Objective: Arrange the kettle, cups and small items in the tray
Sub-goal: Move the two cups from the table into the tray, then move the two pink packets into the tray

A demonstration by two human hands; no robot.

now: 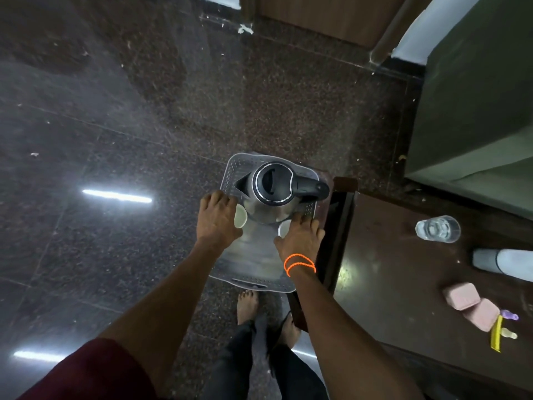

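Head: tray (253,264) w/ kettle (274,192) over dark granite floor (115,125), wood table (403,269) rt.

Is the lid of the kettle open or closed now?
Closed. The black lid lies flat inside the top ring of the kettle, which stands upright in the tray.

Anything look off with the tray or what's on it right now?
Yes: the tray sticks out past the table over the floor, only its right edge near the tabletop. The kettle stands at its far end, a cup under each hand. Nothing looks spilled or tipped.
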